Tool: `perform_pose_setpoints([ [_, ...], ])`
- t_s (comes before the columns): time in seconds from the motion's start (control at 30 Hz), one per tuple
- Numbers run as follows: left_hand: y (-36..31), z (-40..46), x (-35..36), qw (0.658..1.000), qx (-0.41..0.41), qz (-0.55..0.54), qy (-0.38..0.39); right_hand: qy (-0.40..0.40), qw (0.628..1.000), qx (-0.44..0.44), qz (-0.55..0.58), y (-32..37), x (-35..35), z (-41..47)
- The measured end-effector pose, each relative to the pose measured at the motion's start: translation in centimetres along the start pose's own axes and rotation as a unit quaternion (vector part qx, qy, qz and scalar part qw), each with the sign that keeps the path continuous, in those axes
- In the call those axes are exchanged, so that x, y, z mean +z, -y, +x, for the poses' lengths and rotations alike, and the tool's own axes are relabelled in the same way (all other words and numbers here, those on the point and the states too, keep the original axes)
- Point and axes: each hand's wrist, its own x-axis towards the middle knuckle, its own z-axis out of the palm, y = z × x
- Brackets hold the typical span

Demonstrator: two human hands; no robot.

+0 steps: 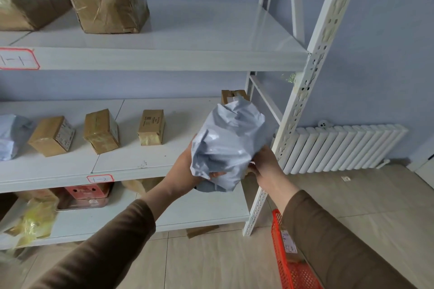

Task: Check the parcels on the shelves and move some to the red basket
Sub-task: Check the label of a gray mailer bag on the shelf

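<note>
— Parcel, the grey crumpled one [229, 143]: where was it?

— Lifted in front of the middle shelf [122, 166], near the white upright [303, 91]. Left hand [187, 164] cupped it from below; right hand [263, 162] gripped its right lower edge.

— And the red basket [288, 265]?

— On the floor, low right, partly behind the right sleeve [333, 241]. Three small cardboard boxes [101, 131] stood on that shelf.
</note>
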Motion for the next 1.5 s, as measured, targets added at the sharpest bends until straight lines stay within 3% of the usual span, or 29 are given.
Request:
perform_pose_setpoints([
  [0.1,0.8,0.2,-0.6,0.982,0.091,0.167,0.003,0.035,0.99,0.06,0.126,-0.4,-0.8,0.1],
  [0.23,1.4,0.6,-1.4,0.852,0.276,0.444,-0.032,0.165,0.971,0.096,0.143,-0.5,-2.3,-0.4],
  [0.37,2.1,0.6,-2.3,0.793,0.342,0.505,-0.01,0.173,0.961,0.126,0.175,-0.2,-3.7,-0.3],
  [0.53,3.1,0.7,-3.0,0.771,0.35,0.531,-0.007,0.264,0.943,0.16,0.124,-0.1,-5.1,0.5],
  [0.6,3.3,1.0,-3.0,0.788,0.348,0.507,-0.008,0.294,0.944,0.138,0.06,-0.4,-5.2,0.8],
  [0.67,3.4,1.2,-2.4,0.831,0.32,0.451,-0.059,0.296,0.946,0.127,0.049,-0.5,-4.8,0.6],
  [0.77,3.8,0.8,-1.2,0.952,0.099,0.237,-0.164,0.29,0.943,0.129,0.099,-1.2,-4.1,0.7],
  [0.83,4.0,0.4,-0.7,0.978,-0.076,0.043,-0.189,0.286,0.943,0.121,0.119,-1.8,-3.5,0.9],
  [0.93,4.2,-0.7,0.2,0.926,-0.236,-0.219,-0.198,0.266,0.954,0.092,0.106,-3.2,-2.3,1.3],
  [1.03,5.0,-1.8,0.4,0.894,-0.238,-0.341,-0.168,0.206,0.973,0.082,0.068,-5.0,-1.3,2.8],
  [1.13,6.0,-1.4,0.2,0.912,-0.223,-0.305,-0.16,0.129,0.984,0.112,0.057,-7.0,0.3,4.8],
  [1.23,7.3,0.4,-0.2,0.906,-0.228,-0.313,-0.169,0.055,0.992,0.112,-0.005,-7.7,2.4,6.3],
  [1.4,9.7,5.0,-2.7,0.904,-0.226,-0.314,-0.18,-0.026,0.981,0.147,-0.12,-6.4,6.1,9.5],
  [1.5,11.5,8.5,-4.3,0.905,-0.235,-0.307,-0.179,-0.054,0.981,0.15,-0.114,-6.1,8.3,12.1],
])
